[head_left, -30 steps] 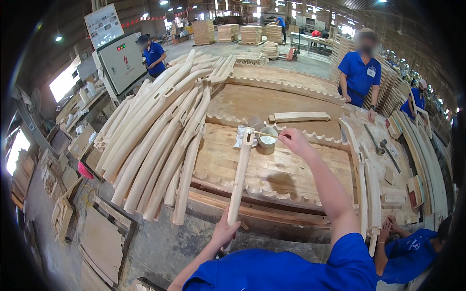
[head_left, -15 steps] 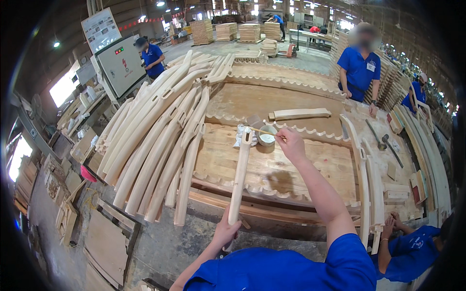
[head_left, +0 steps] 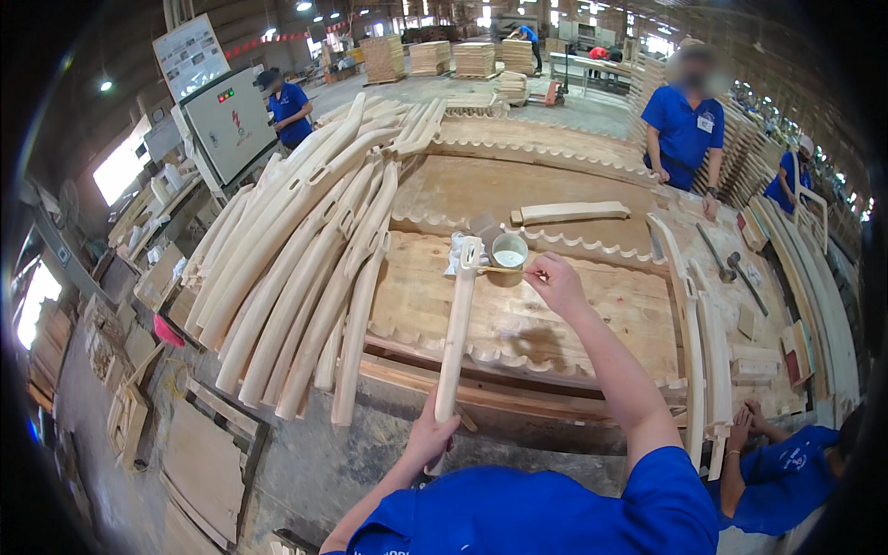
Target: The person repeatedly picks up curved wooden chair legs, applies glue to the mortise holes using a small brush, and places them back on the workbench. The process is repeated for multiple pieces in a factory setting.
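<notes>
The left hand (head_left: pixel 433 431) grips a post (head_left: pixel 456 342). The right hand (head_left: pixel 553 279) pinches a stick (head_left: pixel 504 270) at the post's slotted end.

Left-side glare, blackened fisheye corners

We make out a red lightning-bolt sign (head_left: pixel 237 122) on the grey cabinet (head_left: pixel 211 129), but print on the white board (head_left: pixel 191 55) and a chest badge (head_left: pixel 705 122) is too small to read.

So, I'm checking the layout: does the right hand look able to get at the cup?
Probably yes: the right hand is just beside the cup, and nothing seems to block the way, though it holds a thin stick.
</notes>
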The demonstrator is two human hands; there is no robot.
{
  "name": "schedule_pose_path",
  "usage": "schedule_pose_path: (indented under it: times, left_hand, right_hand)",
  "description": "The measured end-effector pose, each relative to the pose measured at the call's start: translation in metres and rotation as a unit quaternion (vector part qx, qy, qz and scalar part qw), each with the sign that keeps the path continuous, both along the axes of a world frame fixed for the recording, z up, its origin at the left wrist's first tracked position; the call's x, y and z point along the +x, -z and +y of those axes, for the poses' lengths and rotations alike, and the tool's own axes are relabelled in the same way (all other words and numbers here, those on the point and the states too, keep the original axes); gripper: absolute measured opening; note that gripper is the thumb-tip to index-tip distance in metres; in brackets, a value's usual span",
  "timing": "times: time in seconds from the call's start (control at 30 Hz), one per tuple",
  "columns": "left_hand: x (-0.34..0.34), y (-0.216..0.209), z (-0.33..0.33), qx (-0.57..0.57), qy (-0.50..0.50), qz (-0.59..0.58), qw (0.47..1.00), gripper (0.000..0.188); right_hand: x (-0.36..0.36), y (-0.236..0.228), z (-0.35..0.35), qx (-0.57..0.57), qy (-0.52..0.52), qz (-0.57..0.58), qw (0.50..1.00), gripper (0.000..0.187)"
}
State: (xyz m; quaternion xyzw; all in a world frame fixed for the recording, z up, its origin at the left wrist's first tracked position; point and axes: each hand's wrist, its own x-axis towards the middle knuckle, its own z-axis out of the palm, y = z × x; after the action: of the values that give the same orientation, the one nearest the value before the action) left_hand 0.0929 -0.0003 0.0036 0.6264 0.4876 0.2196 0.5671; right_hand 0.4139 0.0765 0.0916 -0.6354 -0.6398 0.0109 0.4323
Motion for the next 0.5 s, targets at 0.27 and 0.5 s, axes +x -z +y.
schedule_pose_path:
  times: [0.27, 0.5]
  left_hand:
    - [0.001, 0.004, 0.001, 0.003, 0.007, -0.004, 1.000, 0.072]
    - [0.002, -0.011, -0.002, -0.005, 0.005, 0.001, 1.000, 0.072]
  right_hand:
    - [0.008, -0.004, 0.015, 0.037, 0.090, 0.003, 0.995, 0.010]
    - [-0.002, 0.006, 0.001, 0.056, 0.062, -0.067, 0.994, 0.008]
